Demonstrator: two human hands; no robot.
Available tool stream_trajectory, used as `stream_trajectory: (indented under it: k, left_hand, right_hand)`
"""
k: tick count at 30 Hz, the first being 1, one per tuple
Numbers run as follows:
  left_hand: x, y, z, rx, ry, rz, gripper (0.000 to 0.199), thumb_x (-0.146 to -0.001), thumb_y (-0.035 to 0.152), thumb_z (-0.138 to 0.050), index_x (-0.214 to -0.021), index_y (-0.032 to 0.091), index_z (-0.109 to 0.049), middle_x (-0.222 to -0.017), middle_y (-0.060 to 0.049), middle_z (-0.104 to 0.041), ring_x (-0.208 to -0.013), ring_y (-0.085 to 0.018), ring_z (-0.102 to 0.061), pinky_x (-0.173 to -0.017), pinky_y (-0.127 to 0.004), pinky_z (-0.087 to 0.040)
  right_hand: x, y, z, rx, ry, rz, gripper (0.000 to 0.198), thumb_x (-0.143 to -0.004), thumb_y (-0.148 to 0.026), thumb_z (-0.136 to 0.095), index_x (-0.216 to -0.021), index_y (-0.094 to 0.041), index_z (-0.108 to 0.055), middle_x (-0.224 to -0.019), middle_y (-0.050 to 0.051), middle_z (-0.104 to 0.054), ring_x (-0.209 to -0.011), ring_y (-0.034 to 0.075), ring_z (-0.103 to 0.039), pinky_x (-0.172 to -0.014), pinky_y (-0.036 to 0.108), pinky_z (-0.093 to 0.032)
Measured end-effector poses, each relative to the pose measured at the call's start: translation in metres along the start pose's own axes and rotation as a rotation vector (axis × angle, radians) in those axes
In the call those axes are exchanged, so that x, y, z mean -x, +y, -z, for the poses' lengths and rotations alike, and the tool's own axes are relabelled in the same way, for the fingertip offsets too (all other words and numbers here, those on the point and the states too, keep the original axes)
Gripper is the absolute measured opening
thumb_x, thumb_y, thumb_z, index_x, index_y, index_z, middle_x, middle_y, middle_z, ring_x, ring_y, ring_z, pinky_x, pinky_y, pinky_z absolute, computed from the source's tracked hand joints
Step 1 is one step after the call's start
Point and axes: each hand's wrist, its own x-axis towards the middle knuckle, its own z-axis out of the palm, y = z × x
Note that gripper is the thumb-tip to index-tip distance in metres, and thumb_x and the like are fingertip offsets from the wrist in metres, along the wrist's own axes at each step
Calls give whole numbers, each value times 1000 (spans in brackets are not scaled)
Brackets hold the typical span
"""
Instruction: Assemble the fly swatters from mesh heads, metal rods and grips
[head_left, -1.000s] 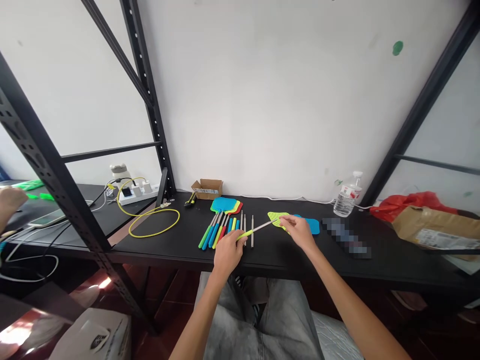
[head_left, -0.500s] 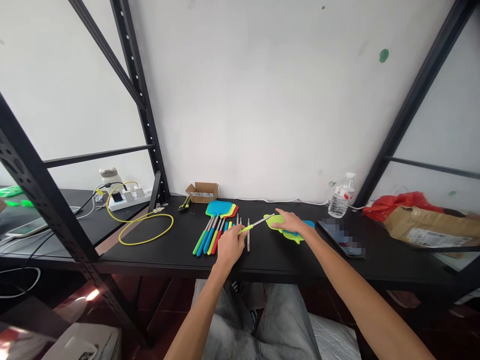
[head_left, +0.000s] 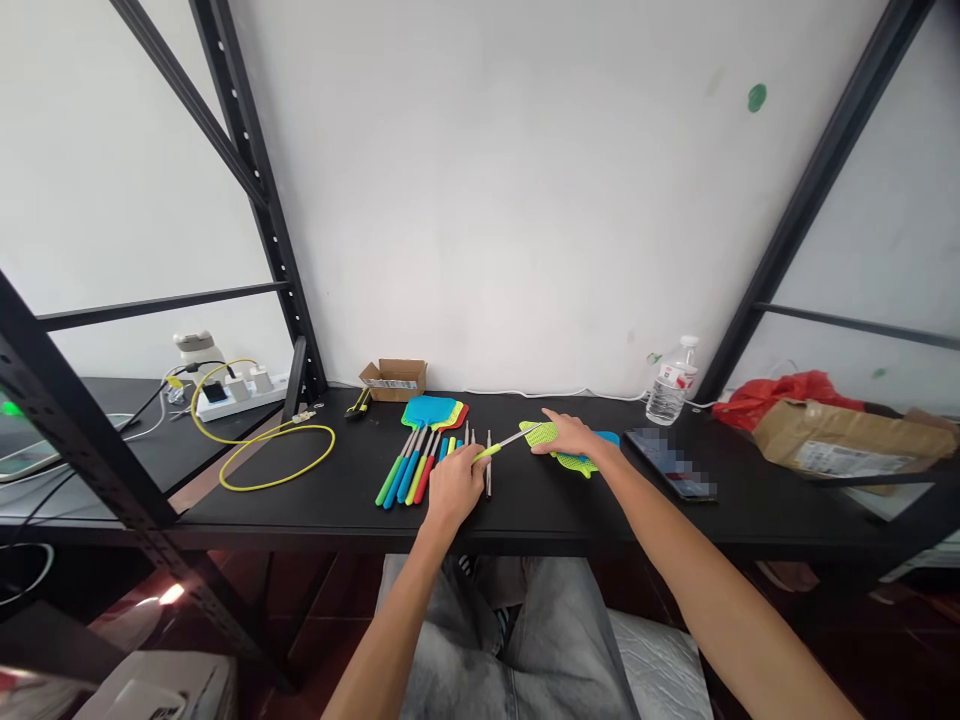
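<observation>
My left hand is closed round the yellow-green handle of a thin metal rod, whose tip points right. The tip reaches the yellow-green fly swatter head, a mesh piece. On that head lies my right hand, its thumb and fingers gripping the edges. Under and beside it are more yellow-green mesh and a blue swatter head, partly covered by the hand. Left of my left hand rest several whole fly swatters with coloured handles. Bare metal rods lie just behind my left hand.
A small open cardboard box stands near the wall. A yellow cable loops at the left, by a power strip. To the right are a phone, a water bottle and a brown package. Black shelf posts frame both sides.
The view has shifted slightly, so everything sits a little further left. Both hands keep nearly the same places, with the rod still at the yellow-green head.
</observation>
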Motion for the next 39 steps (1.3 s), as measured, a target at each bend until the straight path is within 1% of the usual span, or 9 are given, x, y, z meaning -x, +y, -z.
stream_trajectory:
  k: [7, 13, 16, 20, 25, 28, 35, 37, 39]
  left_hand:
    - [0, 0, 0, 12, 15, 15, 25, -96, 36, -44, -102, 26, -66, -94, -4, -70, -86, -19, -64, -63, -24, -36]
    - [0, 1, 1, 22, 16, 13, 26, -97, 35, -43, -102, 26, -66, -95, -4, -71, -84, -18, -64, -61, -24, -35]
    - [1, 2, 2, 18, 1, 26, 27, -97, 35, -42, -103, 25, -66, -95, -5, -71, -84, -19, -64, -60, -24, -35]
    - [1, 3, 2, 15, -2, 35, 28, -97, 35, -42, -103, 25, -67, -95, -5, -71, -84, -19, -64, -60, -24, -34]
    - [2, 0, 0, 14, 21, 9, 26, -97, 36, -42, -100, 26, -66, -92, -4, -70, -83, -19, -64, -60, -24, -32]
    - [2, -1, 0, 4, 23, 5, 26, -97, 36, -42, -99, 26, -66, -91, -4, -70, -83, -19, -64, -59, -23, -31]
    - [2, -1, 0, 18, 22, 8, 27, -98, 35, -41, -100, 26, -66, -93, -4, -70, -86, -19, -64, -63, -23, -34]
    - [3, 0, 1, 22, 20, 16, 28, -98, 36, -41, -100, 25, -66, -93, -4, -70, -86, -19, -64, -62, -23, -34]
    - [3, 0, 2, 23, 21, 20, 28, -98, 36, -41, -99, 25, -67, -93, -5, -70, -86, -19, -64, -61, -23, -33]
  right_hand:
    - [-7, 0, 0, 43, 45, -39, 121, -55, -79, -70, -154, -33, -17, -147, 16, -32, -138, 41, -25, -103, 50, -29]
    - [-11, 3, 0, 27, 84, -62, 121, -52, -78, -72, -152, -28, -25, -143, 20, -34, -136, 43, -26, -100, 50, -34]
    - [-12, 5, 1, 36, 86, -70, 111, -52, -74, -75, -144, -23, -41, -139, 21, -40, -133, 42, -32, -97, 48, -38]
    - [-12, 6, 2, 58, 122, -45, 87, -54, -70, -75, -123, -19, -61, -128, 18, -54, -123, 40, -44, -90, 42, -43]
    - [-7, 2, 5, 0, 167, -9, 68, -58, -65, -76, -106, -20, -65, -106, 13, -67, -101, 33, -60, -72, 34, -45]
    - [-1, -2, 10, -52, 184, 15, 57, -59, -63, -77, -95, -21, -64, -94, 10, -69, -86, 29, -64, -64, 31, -41]
    - [21, 7, 21, -278, 404, 40, 42, -64, -59, -73, -82, -23, -62, -77, 5, -67, -77, 26, -63, -62, 30, -41]
    - [30, 14, 17, -462, 472, 17, 41, -66, -59, -71, -82, -22, -63, -78, 6, -68, -76, 25, -64, -60, 30, -43]
    - [40, 20, 6, -728, 530, -24, 43, -67, -60, -69, -84, -20, -63, -77, 6, -68, -70, 23, -64, -55, 29, -43]
